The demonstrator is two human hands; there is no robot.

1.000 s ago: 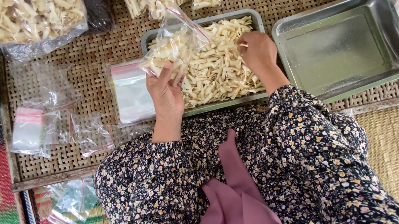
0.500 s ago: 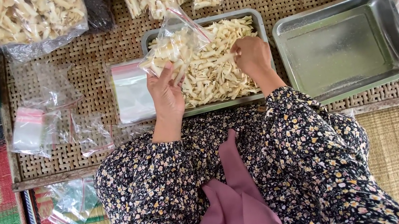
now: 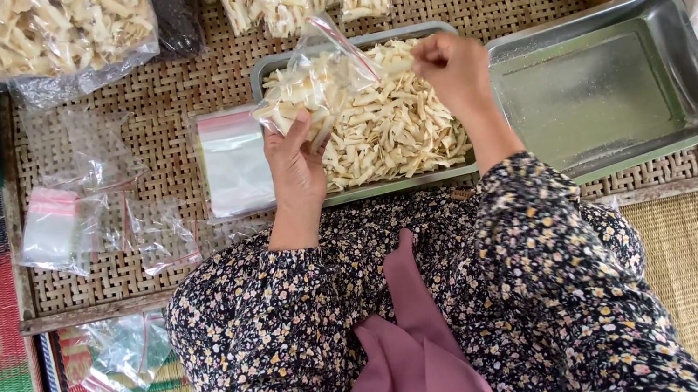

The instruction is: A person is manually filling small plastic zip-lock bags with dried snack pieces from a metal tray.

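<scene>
Two rectangular metal trays sit on the woven bamboo mat (image 3: 161, 86): the snack tray (image 3: 385, 182), heaped with pale cracker sticks (image 3: 394, 127), and the bare steel tray (image 3: 609, 86) beside it. The left hand (image 3: 295, 165) grips one clear zip bag (image 3: 312, 79), partly filled, above the snack tray; the right hand (image 3: 453, 70), fingers pinched on sticks, hovers by the bag's mouth.

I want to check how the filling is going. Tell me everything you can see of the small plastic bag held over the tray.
The small plastic bag is clear and thin, with a red zip strip along its open mouth, which points up and to the right. It is partly filled with pale, stick-shaped chips. It sits tilted above the left end of the grey tray of chips. The left hand grips it from below, thumb against its side. The right hand pinches a few chips right at its mouth.
</scene>
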